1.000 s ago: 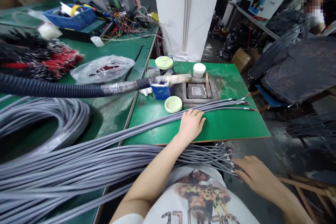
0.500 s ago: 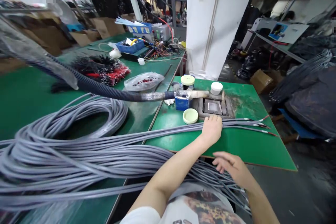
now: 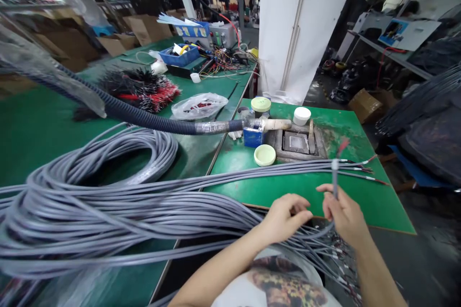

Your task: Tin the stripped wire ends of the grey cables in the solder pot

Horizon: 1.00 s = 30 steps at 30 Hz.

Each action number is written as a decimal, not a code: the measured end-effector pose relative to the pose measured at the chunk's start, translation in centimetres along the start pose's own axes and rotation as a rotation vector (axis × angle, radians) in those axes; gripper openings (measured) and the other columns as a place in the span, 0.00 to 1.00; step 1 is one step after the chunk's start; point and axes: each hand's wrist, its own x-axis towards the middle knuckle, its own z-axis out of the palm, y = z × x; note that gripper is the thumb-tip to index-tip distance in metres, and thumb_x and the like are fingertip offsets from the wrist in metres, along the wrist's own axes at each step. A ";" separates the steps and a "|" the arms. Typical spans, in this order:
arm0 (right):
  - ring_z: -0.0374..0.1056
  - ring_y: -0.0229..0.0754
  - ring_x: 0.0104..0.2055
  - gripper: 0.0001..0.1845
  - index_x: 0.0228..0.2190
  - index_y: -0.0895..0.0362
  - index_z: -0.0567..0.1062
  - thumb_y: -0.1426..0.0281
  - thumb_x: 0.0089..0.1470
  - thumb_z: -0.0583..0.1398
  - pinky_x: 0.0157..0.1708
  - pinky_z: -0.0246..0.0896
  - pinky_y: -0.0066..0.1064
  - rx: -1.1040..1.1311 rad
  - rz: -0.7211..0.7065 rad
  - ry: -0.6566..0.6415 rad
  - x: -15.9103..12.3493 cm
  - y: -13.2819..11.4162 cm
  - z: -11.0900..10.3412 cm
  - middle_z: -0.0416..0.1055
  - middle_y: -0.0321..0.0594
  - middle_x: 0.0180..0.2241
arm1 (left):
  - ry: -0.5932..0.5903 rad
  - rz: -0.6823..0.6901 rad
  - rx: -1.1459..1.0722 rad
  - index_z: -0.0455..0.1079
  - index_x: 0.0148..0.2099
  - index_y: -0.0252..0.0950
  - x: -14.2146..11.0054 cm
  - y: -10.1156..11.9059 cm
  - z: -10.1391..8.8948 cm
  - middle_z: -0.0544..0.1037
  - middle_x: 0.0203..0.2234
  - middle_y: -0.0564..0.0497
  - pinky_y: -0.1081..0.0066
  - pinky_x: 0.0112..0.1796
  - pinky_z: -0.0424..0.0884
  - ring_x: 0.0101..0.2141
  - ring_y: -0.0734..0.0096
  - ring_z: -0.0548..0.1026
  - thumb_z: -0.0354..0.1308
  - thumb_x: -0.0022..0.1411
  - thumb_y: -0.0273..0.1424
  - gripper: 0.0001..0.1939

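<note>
My right hand (image 3: 346, 216) grips a single grey cable (image 3: 334, 177) near its end, which points upward. Its tip has a pale band and blurred reddish wires. My left hand (image 3: 286, 218) hovers over the table's front edge with curved fingers and thumb apart, holding nothing. Below both hands, a bundle of grey cables (image 3: 223, 211) hangs past the edge, its ends stripped. Several more cables (image 3: 281, 170) lie across the green tabletop (image 3: 252, 189), their red and dark wire ends at the right. A large coil of the same cable (image 3: 158, 153) rests at the left.
A square metal pot (image 3: 297, 143) sits in the table, a wooden-handled tool beside it. A ribbed hose (image 3: 158, 124) reaches over to it. Nearby are a pale green dish (image 3: 264, 155), a white tub (image 3: 301, 115) and a blue box (image 3: 253, 137). A white pillar (image 3: 284, 24) stands behind.
My left hand has let go of the cables on the tabletop and drawn back toward me. My right hand has risen with one cable end from the hanging bundle.
</note>
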 end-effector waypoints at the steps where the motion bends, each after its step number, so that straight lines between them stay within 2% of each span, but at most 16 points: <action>1: 0.57 0.34 0.17 0.16 0.42 0.57 0.68 0.60 0.62 0.48 0.19 0.52 0.25 -0.073 -0.003 -0.110 -0.2 -0.2 0.7 0.59 0.29 0.16 | 0.077 -0.076 -0.133 0.71 0.43 0.33 0.0 -0.1 -0.6 0.75 0.29 0.50 0.73 0.33 0.65 0.29 0.74 0.70 0.57 0.60 0.37 0.13; 3: 0.57 0.35 0.18 0.15 0.42 0.57 0.67 0.62 0.63 0.46 0.21 0.52 0.26 -0.185 -0.024 -0.281 -0.6 -0.6 1.8 0.60 0.29 0.16 | 0.194 -0.163 -0.365 0.71 0.45 0.33 0.2 -0.2 -1.8 0.73 0.27 0.51 0.74 0.30 0.63 0.26 0.76 0.68 0.58 0.58 0.38 0.16; 5: 0.59 0.35 0.19 0.15 0.41 0.56 0.67 0.63 0.64 0.45 0.21 0.51 0.26 -0.259 -0.044 -0.402 -0.8 -1.1 2.5 0.62 0.31 0.18 | 0.271 -0.183 -0.510 0.73 0.41 0.32 0.4 -0.1 -2.5 0.73 0.25 0.53 0.74 0.30 0.63 0.25 0.77 0.67 0.61 0.56 0.38 0.15; 7: 0.59 0.36 0.19 0.15 0.40 0.56 0.67 0.64 0.64 0.45 0.22 0.50 0.26 -0.296 -0.057 -0.481 -1.0 -1.5 2.8 0.63 0.32 0.19 | 0.316 -0.194 -0.578 0.73 0.33 0.32 0.5 0.1 -2.8 0.72 0.22 0.53 0.75 0.31 0.63 0.25 0.77 0.67 0.63 0.54 0.38 0.13; 9: 0.60 0.36 0.20 0.16 0.40 0.56 0.67 0.63 0.64 0.45 0.22 0.51 0.26 -0.298 -0.059 -0.513 -1.0 -1.7 2.9 0.64 0.32 0.19 | 0.305 -0.214 -0.618 0.71 0.27 0.31 0.4 0.1 -2.7 0.72 0.20 0.53 0.75 0.30 0.63 0.24 0.78 0.66 0.63 0.53 0.38 0.13; 12: 0.60 0.36 0.20 0.18 0.40 0.57 0.68 0.61 0.64 0.44 0.23 0.52 0.26 -0.273 -0.039 -0.500 -0.9 -1.6 3.0 0.63 0.33 0.19 | 0.282 -0.222 -0.684 0.71 0.26 0.31 0.2 -0.1 -2.2 0.71 0.19 0.54 0.75 0.30 0.62 0.23 0.79 0.66 0.63 0.53 0.37 0.13; 17: 0.60 0.36 0.20 0.20 0.39 0.58 0.69 0.61 0.65 0.43 0.22 0.51 0.26 -0.290 -0.007 -0.477 -0.9 -1.4 3.3 0.64 0.34 0.20 | 0.370 -0.143 -0.757 0.74 0.36 0.33 0.2 -0.7 -2.6 0.73 0.23 0.55 0.76 0.30 0.63 0.25 0.79 0.67 0.64 0.53 0.33 0.09; 21: 0.62 0.37 0.23 0.18 0.39 0.57 0.70 0.62 0.64 0.45 0.24 0.52 0.26 -0.309 -0.049 -0.505 -0.9 -1.5 3.6 0.67 0.36 0.23 | 0.417 -0.156 -0.739 0.72 0.30 0.32 0.5 -0.4 -3.0 0.74 0.23 0.54 0.77 0.30 0.63 0.24 0.80 0.66 0.64 0.53 0.35 0.10; 23: 0.63 0.37 0.26 0.16 0.40 0.56 0.70 0.61 0.63 0.48 0.27 0.54 0.26 -0.298 -0.080 -0.433 -0.8 -1.5 3.8 0.68 0.36 0.25 | 0.373 -0.193 -0.741 0.71 0.27 0.32 0.7 -0.2 -2.6 0.75 0.24 0.53 0.76 0.30 0.65 0.24 0.80 0.68 0.65 0.51 0.35 0.12; 26: 0.62 0.36 0.25 0.14 0.41 0.55 0.69 0.61 0.62 0.49 0.28 0.55 0.27 -0.245 -0.076 -0.259 -0.4 -1.1 4.0 0.66 0.34 0.24 | 0.323 -0.205 -0.765 0.70 0.29 0.32 0.8 0.2 -1.8 0.75 0.25 0.52 0.75 0.31 0.66 0.26 0.78 0.70 0.67 0.49 0.35 0.12; 28: 0.60 0.35 0.22 0.14 0.39 0.55 0.69 0.62 0.63 0.48 0.26 0.54 0.27 -0.186 -0.051 -0.221 -0.2 -0.8 4.1 0.63 0.32 0.21 | 0.358 -0.187 -0.785 0.70 0.32 0.32 1.0 0.3 -1.6 0.74 0.23 0.54 0.76 0.30 0.65 0.25 0.78 0.69 0.67 0.48 0.35 0.13; 30: 0.58 0.34 0.20 0.15 0.39 0.55 0.69 0.61 0.63 0.47 0.24 0.53 0.26 -0.125 -0.025 -0.241 -0.1 -0.5 4.2 0.60 0.31 0.19 | 0.421 -0.171 -0.780 0.70 0.34 0.33 1.1 0.3 -1.8 0.71 0.21 0.56 0.77 0.28 0.64 0.23 0.80 0.67 0.67 0.48 0.34 0.14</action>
